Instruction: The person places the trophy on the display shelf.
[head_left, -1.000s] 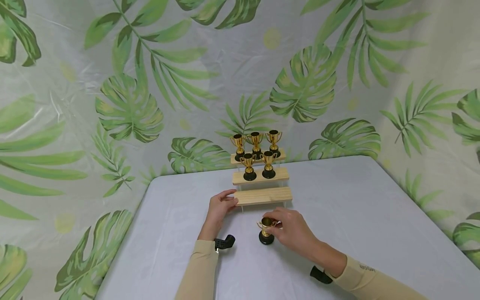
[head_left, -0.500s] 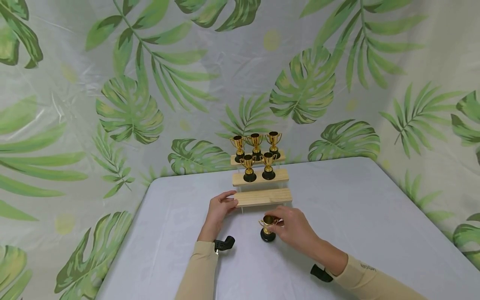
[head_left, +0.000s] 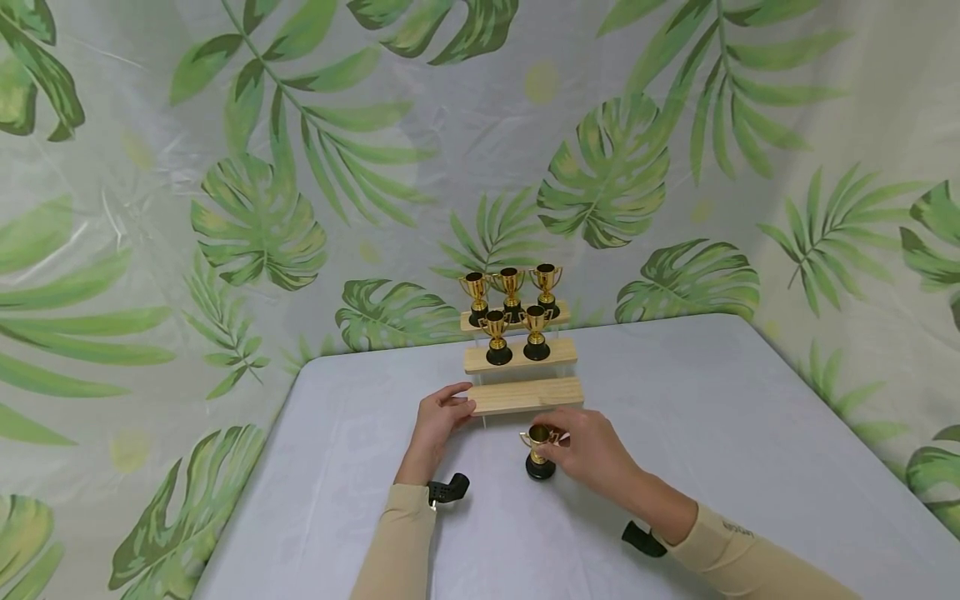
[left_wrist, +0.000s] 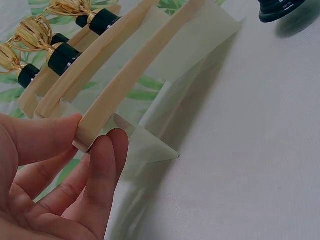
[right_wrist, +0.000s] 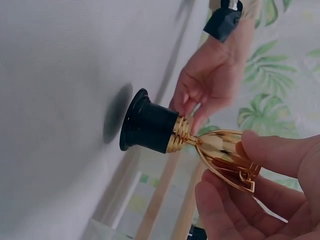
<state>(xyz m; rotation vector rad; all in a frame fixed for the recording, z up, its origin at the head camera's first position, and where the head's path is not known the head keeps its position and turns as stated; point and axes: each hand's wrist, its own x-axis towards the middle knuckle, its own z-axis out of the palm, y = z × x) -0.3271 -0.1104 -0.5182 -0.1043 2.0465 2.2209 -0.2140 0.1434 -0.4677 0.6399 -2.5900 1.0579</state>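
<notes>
The left hand (head_left: 438, 418) is laid against the left end of the rack's lowest step (head_left: 527, 394); in the left wrist view the end of that step (left_wrist: 89, 134) is pinched between the thumb and the fingers (left_wrist: 102, 165), so the rack (head_left: 521, 358) appears to be steadied. On the two higher steps five cups are already stood upright: three on the top step (head_left: 514, 312) and two on the middle step (head_left: 521, 353). The lowest step bears nothing.

Just in front of that step, slightly right of its middle, the sixth cup (head_left: 539, 450) is held by the right hand (head_left: 592, 454). Its gold bowl (right_wrist: 226, 152) is gripped between thumb and fingertips (right_wrist: 220, 202), and its black base (right_wrist: 147, 127) is seen in the right wrist view to be lifted off the table (head_left: 360, 517), with its shadow apart from it.

The step in hand is judged to be the carrying of this last cup toward the free lowest step. For the next move the cup would need to be raised above the step's front edge, kept upright, carried back over the wood and set down flat, while the rack is kept from sliding by the left hand. Care would be called for so that the two cups behind are not knocked.
</notes>
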